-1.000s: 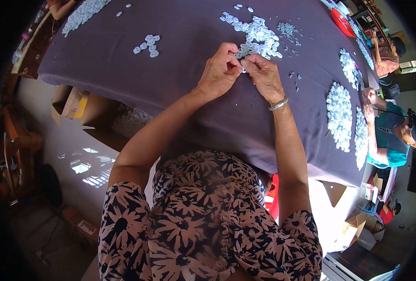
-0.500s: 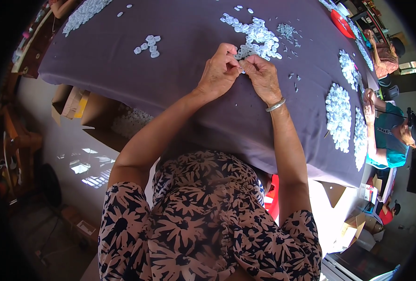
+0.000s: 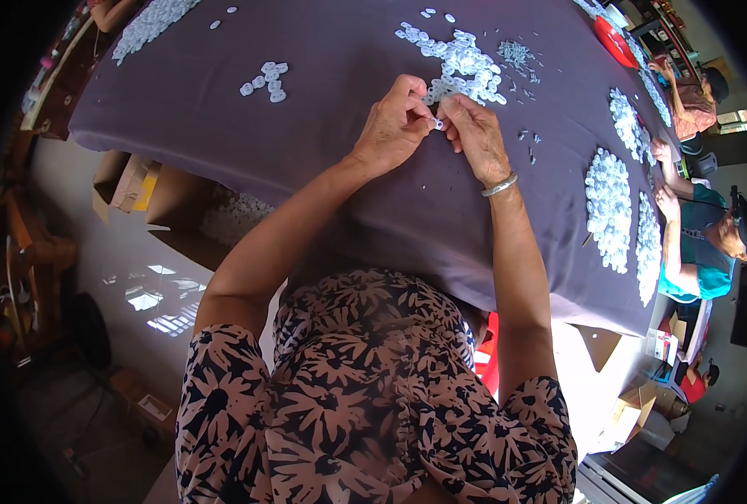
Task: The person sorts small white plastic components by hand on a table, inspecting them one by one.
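My left hand [image 3: 392, 126] pinches a small white plastic piece [image 3: 438, 124] between thumb and fingertips, over the near part of the dark cloth. Just to its right, my right hand [image 3: 478, 139] has thumb and fingers pressed together; whatever lies between them is hidden. A slight gap separates the two hands. Beyond them spreads a heap of similar white, roundish pieces with holes [image 3: 466, 65]. Right of that heap lie many tiny grey pin-like parts [image 3: 516, 55], with a few stray ones nearer my right wrist.
A dark purple cloth [image 3: 323, 126] covers the table. White pieces form a small group [image 3: 268, 81] at left and larger piles [image 3: 609, 210] at right. A red tray [image 3: 615, 42] sits far right. Co-workers sit along the right edge. An open cardboard box [image 3: 180, 206] stands below the left edge.
My right hand has drawn slightly right, away from the left fingertips, so the white piece now shows. My left hand stays nearly in place. The nearest co-worker's hands at right have moved apart.
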`<action>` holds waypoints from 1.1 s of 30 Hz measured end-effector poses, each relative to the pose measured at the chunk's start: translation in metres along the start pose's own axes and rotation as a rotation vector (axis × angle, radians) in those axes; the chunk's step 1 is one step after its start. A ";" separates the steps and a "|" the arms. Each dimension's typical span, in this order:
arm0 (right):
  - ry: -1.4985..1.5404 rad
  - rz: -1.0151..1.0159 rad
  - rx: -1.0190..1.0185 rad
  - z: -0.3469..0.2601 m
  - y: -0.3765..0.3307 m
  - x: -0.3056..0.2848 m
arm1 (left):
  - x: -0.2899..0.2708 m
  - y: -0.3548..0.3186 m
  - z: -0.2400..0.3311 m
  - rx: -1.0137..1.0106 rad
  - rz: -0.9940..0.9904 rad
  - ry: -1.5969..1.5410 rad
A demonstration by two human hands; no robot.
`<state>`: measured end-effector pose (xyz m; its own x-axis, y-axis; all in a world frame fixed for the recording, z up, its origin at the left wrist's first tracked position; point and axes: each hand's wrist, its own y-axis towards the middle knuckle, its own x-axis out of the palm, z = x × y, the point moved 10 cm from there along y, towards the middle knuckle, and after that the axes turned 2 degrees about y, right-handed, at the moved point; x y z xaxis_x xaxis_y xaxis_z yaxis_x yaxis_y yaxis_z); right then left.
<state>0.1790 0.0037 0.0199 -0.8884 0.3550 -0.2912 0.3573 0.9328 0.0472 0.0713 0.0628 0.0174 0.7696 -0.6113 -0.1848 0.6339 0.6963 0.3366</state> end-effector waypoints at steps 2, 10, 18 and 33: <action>0.027 -0.004 0.042 0.005 0.000 -0.002 | 0.000 0.000 -0.003 -0.039 -0.007 -0.030; 0.202 -0.023 0.056 0.006 0.001 -0.002 | 0.001 0.001 -0.006 -0.031 -0.009 -0.037; 0.107 -0.074 -0.049 0.002 0.001 0.003 | -0.002 0.002 -0.005 0.009 0.015 -0.007; 0.068 -0.047 -0.088 0.006 0.003 -0.001 | 0.000 -0.002 0.004 0.016 0.023 0.058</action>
<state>0.1825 0.0058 0.0143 -0.9220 0.3114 -0.2300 0.2907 0.9493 0.1198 0.0698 0.0598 0.0207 0.7873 -0.5722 -0.2299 0.6152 0.7034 0.3562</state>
